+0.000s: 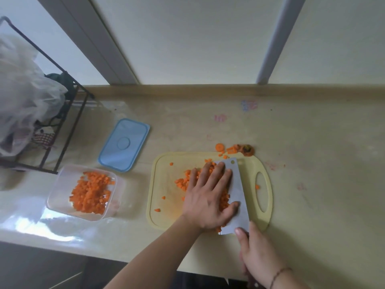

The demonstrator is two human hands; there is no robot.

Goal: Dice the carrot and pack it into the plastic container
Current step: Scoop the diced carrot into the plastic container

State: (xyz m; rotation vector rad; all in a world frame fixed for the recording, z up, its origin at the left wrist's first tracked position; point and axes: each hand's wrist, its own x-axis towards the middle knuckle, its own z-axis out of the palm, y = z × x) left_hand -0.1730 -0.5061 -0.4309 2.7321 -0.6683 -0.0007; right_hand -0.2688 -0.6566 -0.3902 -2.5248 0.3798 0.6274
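A pile of diced carrot (pixel 183 181) lies on the pale yellow cutting board (pixel 160 213). My left hand (pixel 208 195) lies flat over the pile, fingers straight, pressing the dice against the broad blade of a cleaver (pixel 238 197). My right hand (pixel 258 257) grips the cleaver's handle at the board's near edge, with the blade tilted on the board. A clear plastic container (pixel 56 184) to the left holds a heap of diced carrot (pixel 90 191).
The container's blue lid (pixel 124 144) lies on the counter behind it. Carrot ends and scraps (pixel 242 150) sit just beyond the board. A black wire rack (pixel 68 126) with plastic bags stands at the far left. The counter's front edge runs below my hands.
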